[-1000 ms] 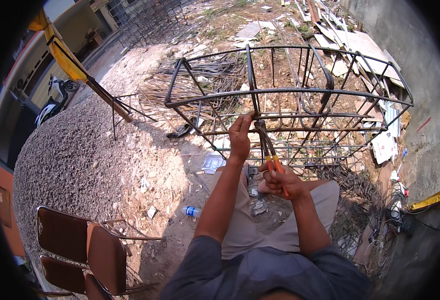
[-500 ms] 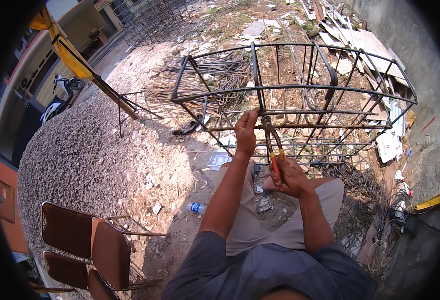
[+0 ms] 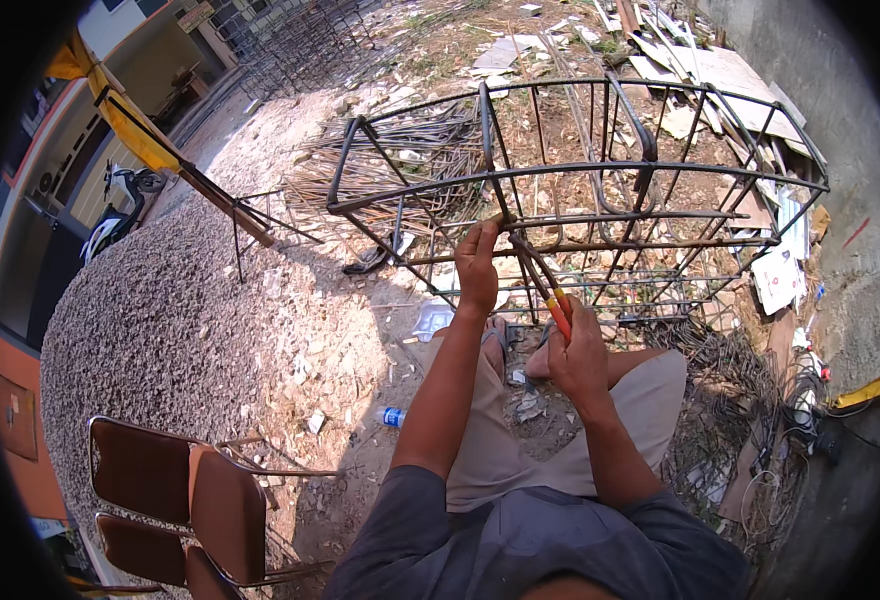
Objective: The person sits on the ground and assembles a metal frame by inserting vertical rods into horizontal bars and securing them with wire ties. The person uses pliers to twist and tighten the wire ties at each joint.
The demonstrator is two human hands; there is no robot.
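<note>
In front of me stands a rebar cage [image 3: 580,177], long dark bars joined by bent hoops. My left hand [image 3: 478,268] is closed at the cage's near side, its fingertips pinching a bar where it meets an upright hoop. My right hand [image 3: 580,350] is wrapped round the orange and yellow handles of long-handled pincers [image 3: 543,278]. The pincers' jaws are at the bar joint, just right of my left fingertips. Any tie wire there is too small to make out.
Bent rebar pieces [image 3: 410,160] lie heaped behind the cage. At left are a gravel pile [image 3: 160,320], brown chairs [image 3: 225,505] and a post with yellow cloth [image 3: 145,130]. A concrete wall [image 3: 855,250] runs along the right, beside scrap boards [image 3: 730,90] and tangled wire [image 3: 730,400]. A plastic bottle [image 3: 392,416] lies nearby.
The pincers' handles have come closer together and turned in my right hand. Both hands and the cage sit slightly further left in view. My left hand keeps its hold on the bar.
</note>
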